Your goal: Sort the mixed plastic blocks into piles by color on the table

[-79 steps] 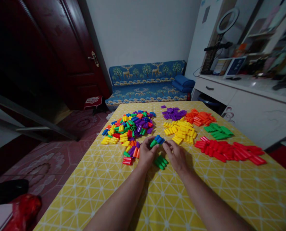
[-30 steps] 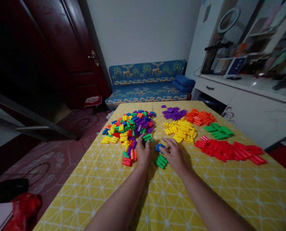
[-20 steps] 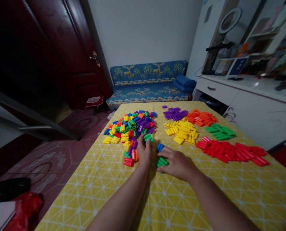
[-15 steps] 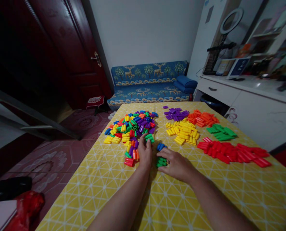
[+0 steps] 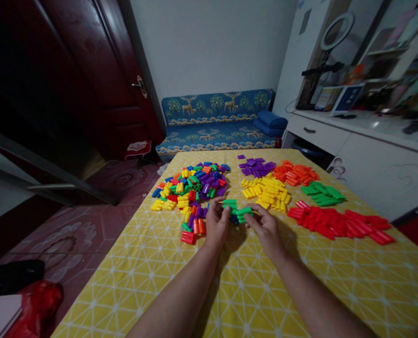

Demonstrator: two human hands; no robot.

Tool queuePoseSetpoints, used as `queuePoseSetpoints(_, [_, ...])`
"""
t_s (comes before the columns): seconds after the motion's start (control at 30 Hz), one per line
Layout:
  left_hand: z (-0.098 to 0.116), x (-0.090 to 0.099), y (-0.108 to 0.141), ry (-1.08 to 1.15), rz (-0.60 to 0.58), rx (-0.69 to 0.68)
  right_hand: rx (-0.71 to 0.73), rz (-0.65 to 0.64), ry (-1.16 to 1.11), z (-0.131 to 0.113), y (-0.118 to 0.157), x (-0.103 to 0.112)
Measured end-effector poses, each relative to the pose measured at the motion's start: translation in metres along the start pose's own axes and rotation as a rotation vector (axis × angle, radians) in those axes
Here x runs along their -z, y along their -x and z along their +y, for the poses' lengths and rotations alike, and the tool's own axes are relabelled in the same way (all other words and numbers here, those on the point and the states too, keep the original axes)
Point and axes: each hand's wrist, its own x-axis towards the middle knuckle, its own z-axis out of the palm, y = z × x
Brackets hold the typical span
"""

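Note:
My left hand point(image 5: 216, 224) is closed on a green plastic tube block point(image 5: 229, 203), held between thumb and fingers just right of the mixed pile of coloured tube blocks point(image 5: 198, 185). In my right hand point(image 5: 268, 231) is a second green tube block point(image 5: 244, 212), pinched close beside the first. Whether the two green blocks touch or are joined, I cannot tell. Partly hidden below them is a blue block point(image 5: 234, 219). Nearest the left wrist, a red block point(image 5: 188, 237) and an orange block point(image 5: 199, 226) lie at the pile's near edge.
Sorted heaps lie to the right: purple point(image 5: 256, 167), yellow point(image 5: 270, 192), orange point(image 5: 295, 173), green point(image 5: 322, 193) and red point(image 5: 335, 221). All rest on a yellow patterned tablecloth point(image 5: 152, 291). Beyond the table stands a blue sofa point(image 5: 217, 126), with a white cabinet point(image 5: 377, 159) at right.
My right hand has lifted a green block from the table and moved it up beside the left hand's block. My left hand has shifted slightly right, away from the pile.

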Motion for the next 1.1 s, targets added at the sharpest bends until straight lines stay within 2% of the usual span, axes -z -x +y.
queuePoseSetpoints(0.23, [0.006, -0.003, 0.004, -0.053, -0.136, 0.001, -0.031, -0.03, -0.032, -0.001, 0.001, -0.003])
queuePoseSetpoints(0.4, [0.011, -0.002, 0.004, -0.13, -0.122, -0.027, -0.01, -0.018, 0.012, 0.004, -0.001, 0.0])
queuePoseSetpoints(0.63, [0.006, 0.0, 0.005, -0.121, -0.142, -0.037, 0.001, 0.014, 0.033, 0.001, 0.001, 0.0])
queuePoseSetpoints(0.7, [0.005, 0.0, 0.005, -0.169, -0.133, -0.066, 0.032, 0.07, 0.03, -0.001, -0.003, 0.005])
queuePoseSetpoints(0.8, [0.004, 0.0, 0.002, -0.302, -0.101, -0.15, 0.14, 0.312, 0.077, -0.002, -0.022, 0.032])
queuePoseSetpoints(0.87, [0.002, -0.001, 0.0, -0.384, -0.09, -0.214, 0.219, 0.512, 0.178, 0.0, -0.043, 0.065])
queuePoseSetpoints(0.93, [0.0, -0.001, -0.002, -0.442, -0.091, -0.266, 0.244, 0.66, 0.412, 0.003, -0.067, 0.103])
queuePoseSetpoints(1.0, [-0.003, -0.001, -0.003, -0.476, -0.098, -0.289, 0.095, 0.706, 0.752, 0.004, -0.089, 0.139])
queuePoseSetpoints(1.1, [-0.005, -0.001, -0.004, -0.49, -0.098, -0.281, -0.109, 0.601, 1.101, 0.002, -0.114, 0.176])
